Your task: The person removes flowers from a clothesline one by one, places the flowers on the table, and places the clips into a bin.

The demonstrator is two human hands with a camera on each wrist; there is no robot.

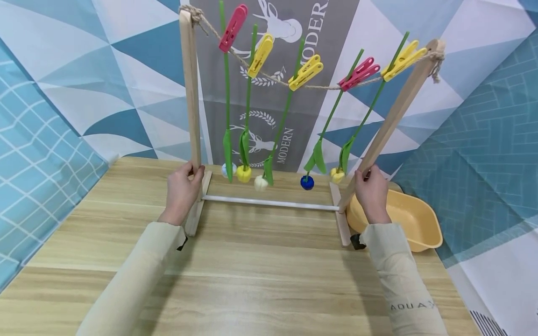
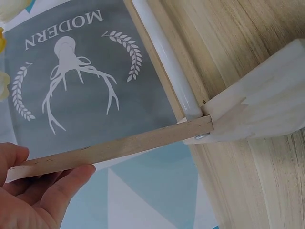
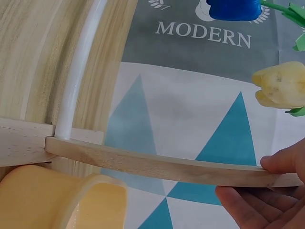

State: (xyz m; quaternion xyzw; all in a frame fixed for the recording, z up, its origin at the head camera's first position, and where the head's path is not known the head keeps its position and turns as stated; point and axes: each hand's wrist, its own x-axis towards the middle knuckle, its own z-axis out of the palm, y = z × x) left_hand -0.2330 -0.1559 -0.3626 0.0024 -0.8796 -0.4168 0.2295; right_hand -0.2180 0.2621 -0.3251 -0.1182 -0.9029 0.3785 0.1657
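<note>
A wooden rack stands on the table, with a left post (image 1: 191, 93), a right post (image 1: 397, 121) and a white crossbar (image 1: 269, 202) low between them. My left hand (image 1: 182, 189) grips the left post near its lower end, thumb and fingers on opposite sides. On the right post, my right hand (image 1: 372, 193) holds at about the same height. A twine line (image 1: 273, 78) sags between the post tops. Pink and yellow clothespins (image 1: 306, 73) clip several artificial tulips to it, heads down, among them a blue tulip (image 1: 307, 182) and a yellow tulip (image 1: 244, 174).
A yellow plastic basin (image 1: 414, 219) sits just right of the rack's right foot (image 1: 342, 224), partly behind my right hand. The wood-grain table (image 1: 260, 280) meets a patterned backdrop (image 1: 143, 93) behind the rack. The left foot (image 1: 196, 210) lies flat on the table.
</note>
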